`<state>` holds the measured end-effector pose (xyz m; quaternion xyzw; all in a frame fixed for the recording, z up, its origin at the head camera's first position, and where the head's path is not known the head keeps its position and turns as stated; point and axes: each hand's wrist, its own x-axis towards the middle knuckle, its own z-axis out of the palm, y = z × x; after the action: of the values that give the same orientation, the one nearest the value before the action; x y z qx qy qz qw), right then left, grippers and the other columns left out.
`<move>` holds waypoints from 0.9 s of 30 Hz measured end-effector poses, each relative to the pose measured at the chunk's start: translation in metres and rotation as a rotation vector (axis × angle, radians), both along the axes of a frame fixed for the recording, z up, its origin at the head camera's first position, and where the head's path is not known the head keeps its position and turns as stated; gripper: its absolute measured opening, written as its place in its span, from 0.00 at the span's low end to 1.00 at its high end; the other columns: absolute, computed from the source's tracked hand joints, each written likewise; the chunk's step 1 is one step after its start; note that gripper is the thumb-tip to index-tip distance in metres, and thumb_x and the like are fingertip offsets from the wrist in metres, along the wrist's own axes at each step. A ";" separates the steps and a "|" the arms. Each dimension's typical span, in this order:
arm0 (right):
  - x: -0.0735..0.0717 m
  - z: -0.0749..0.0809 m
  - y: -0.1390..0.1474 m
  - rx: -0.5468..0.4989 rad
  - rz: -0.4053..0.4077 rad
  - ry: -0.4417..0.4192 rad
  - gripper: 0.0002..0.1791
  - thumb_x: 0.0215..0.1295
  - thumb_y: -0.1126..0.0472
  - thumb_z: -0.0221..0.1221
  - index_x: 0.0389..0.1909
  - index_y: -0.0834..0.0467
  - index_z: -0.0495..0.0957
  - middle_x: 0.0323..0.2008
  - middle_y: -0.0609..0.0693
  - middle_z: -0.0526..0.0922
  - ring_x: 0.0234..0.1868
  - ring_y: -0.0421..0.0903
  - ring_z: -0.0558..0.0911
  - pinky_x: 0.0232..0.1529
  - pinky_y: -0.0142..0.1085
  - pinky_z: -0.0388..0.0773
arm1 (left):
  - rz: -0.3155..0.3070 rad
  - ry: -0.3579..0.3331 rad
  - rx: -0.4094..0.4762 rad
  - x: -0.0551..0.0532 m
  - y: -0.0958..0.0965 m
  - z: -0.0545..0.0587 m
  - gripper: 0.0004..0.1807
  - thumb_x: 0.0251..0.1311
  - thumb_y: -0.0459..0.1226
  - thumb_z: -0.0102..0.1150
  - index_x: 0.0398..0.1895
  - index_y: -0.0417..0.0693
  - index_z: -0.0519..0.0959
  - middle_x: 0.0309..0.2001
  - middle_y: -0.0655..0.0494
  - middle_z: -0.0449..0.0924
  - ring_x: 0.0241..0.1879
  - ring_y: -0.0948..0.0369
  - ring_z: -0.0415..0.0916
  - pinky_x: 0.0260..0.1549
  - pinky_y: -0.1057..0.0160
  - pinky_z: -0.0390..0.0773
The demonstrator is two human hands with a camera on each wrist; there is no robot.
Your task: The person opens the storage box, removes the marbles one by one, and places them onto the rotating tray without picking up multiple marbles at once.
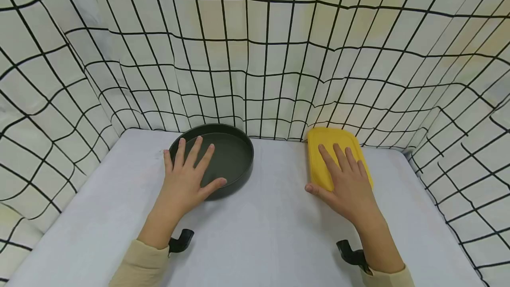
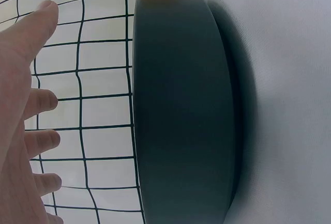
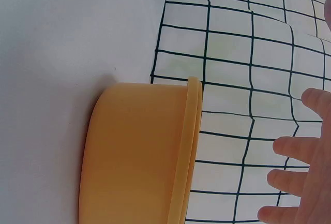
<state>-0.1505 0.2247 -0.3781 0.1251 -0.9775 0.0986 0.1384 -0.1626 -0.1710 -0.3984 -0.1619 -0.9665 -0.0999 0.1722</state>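
A round dark grey-green pan or dish [image 1: 235, 154] with a raised wall stands at the back left of the table. My left hand [image 1: 183, 185] hovers over its near left part, fingers spread. In the left wrist view the fingers are apart from the dark wall [image 2: 183, 105]. At the back right lies a yellow rectangular container [image 1: 330, 138] with rounded corners and a rim or lid on top. Over it my right hand [image 1: 348, 189] is spread flat. The right wrist view shows a gap between those fingers and the container's rim [image 3: 189, 146]. Both hands hold nothing.
A white cloth-like surface [image 1: 271, 220] covers the table. Black grid netting [image 1: 255, 56] over white sheeting rises behind the table and along both sides. Each wrist carries a black camera mount, one by the left cuff [image 1: 181, 240] and another by the right [image 1: 350, 254].
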 end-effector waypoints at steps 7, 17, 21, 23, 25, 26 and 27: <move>0.001 0.003 0.004 -0.003 -0.004 0.025 0.56 0.55 0.23 0.56 0.80 0.39 0.45 0.77 0.62 0.53 0.76 0.69 0.51 0.67 0.71 0.51 | -0.021 0.019 0.015 -0.001 0.003 0.001 0.50 0.58 0.69 0.55 0.79 0.55 0.56 0.80 0.45 0.44 0.78 0.38 0.30 0.66 0.25 0.36; -0.001 0.004 0.012 -0.039 0.005 0.057 0.56 0.55 0.25 0.60 0.80 0.40 0.47 0.76 0.62 0.55 0.75 0.69 0.52 0.67 0.70 0.52 | -0.085 0.029 0.001 0.009 0.026 -0.001 0.50 0.58 0.69 0.55 0.78 0.54 0.57 0.80 0.45 0.45 0.78 0.37 0.32 0.69 0.29 0.44; -0.005 0.001 0.018 -0.065 0.006 0.064 0.56 0.54 0.26 0.62 0.79 0.40 0.48 0.76 0.62 0.56 0.75 0.70 0.54 0.66 0.71 0.53 | -0.161 0.067 -0.005 0.018 0.054 -0.007 0.50 0.59 0.70 0.54 0.78 0.54 0.58 0.79 0.45 0.47 0.78 0.37 0.36 0.69 0.30 0.47; -0.008 -0.003 0.022 -0.073 -0.001 0.054 0.57 0.52 0.26 0.63 0.79 0.40 0.49 0.76 0.63 0.56 0.74 0.70 0.54 0.65 0.72 0.53 | -0.210 0.064 -0.001 0.022 0.070 -0.011 0.49 0.60 0.70 0.52 0.78 0.54 0.58 0.79 0.45 0.49 0.77 0.37 0.38 0.68 0.31 0.50; -0.013 -0.007 0.026 -0.077 -0.016 0.033 0.58 0.51 0.25 0.63 0.79 0.40 0.49 0.76 0.62 0.55 0.75 0.70 0.53 0.65 0.72 0.52 | -0.263 0.035 0.012 0.026 0.089 -0.014 0.49 0.61 0.70 0.51 0.78 0.54 0.57 0.79 0.45 0.50 0.77 0.36 0.41 0.68 0.31 0.53; -0.015 -0.010 0.028 -0.077 -0.025 0.018 0.58 0.50 0.24 0.63 0.79 0.40 0.49 0.76 0.62 0.55 0.75 0.71 0.52 0.66 0.72 0.51 | -0.289 0.014 0.019 0.028 0.098 -0.016 0.49 0.61 0.70 0.50 0.78 0.54 0.56 0.78 0.45 0.51 0.77 0.36 0.42 0.67 0.32 0.55; -0.018 -0.012 0.030 -0.079 -0.034 0.004 0.59 0.50 0.24 0.63 0.79 0.39 0.49 0.76 0.62 0.54 0.75 0.71 0.52 0.66 0.72 0.51 | -0.315 -0.012 0.027 0.028 0.107 -0.017 0.49 0.61 0.70 0.51 0.79 0.54 0.56 0.78 0.45 0.51 0.76 0.36 0.44 0.67 0.32 0.56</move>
<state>-0.1686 0.2552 -0.3901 0.1030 -0.9745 0.1346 0.1469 -0.1345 -0.0636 -0.4151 -0.3087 -0.9287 -0.1399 0.1508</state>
